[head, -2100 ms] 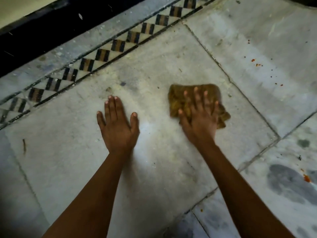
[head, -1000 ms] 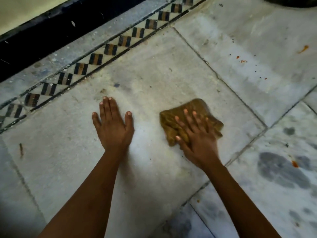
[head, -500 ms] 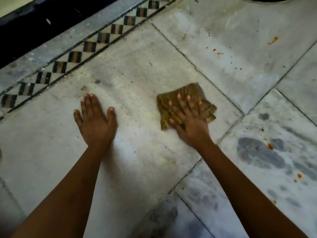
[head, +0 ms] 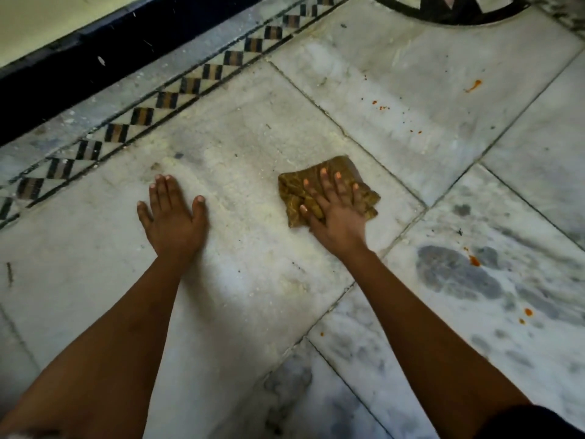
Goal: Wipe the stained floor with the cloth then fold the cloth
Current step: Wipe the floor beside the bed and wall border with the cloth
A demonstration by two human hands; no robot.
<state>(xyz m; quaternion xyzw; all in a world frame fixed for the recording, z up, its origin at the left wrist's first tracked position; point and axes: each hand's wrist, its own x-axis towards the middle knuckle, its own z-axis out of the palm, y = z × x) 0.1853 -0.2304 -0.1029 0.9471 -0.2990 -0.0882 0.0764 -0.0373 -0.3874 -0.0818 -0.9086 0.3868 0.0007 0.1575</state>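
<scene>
— Moved since half a second ago: what is being logged?
— Item one, the right hand (head: 340,218), is sliding with the crumpled mustard-brown cloth (head: 326,188) a little toward the far edge of the slab; a moment before that, both were sitting nearer the person. The left hand (head: 172,217) is keeping its place.

— Grip on item one?
— Palm down, fingers (head: 338,185) straight and spread, pressing the cloth flat; nothing is curling round it. Fabric is showing past the fingertips and at both sides of the hand.

— Item two?
— The left hand is lying flat on bare stone, fingers straight and close together, thumb out, holding nothing, well apart from the cloth.

— Location of the cloth?
— It is lying on the pale grey-white marble floor (head: 247,274), near the right-hand seam of the large central slab.

— Surroundings?
— Small orange-red splatter spots (head: 473,85) are dotting the slabs to the right and beyond the cloth. A black-and-tan checkered inlay border (head: 167,99) is running diagonally at upper left, with a dark blue-black skirting band (head: 79,68) behind it.
</scene>
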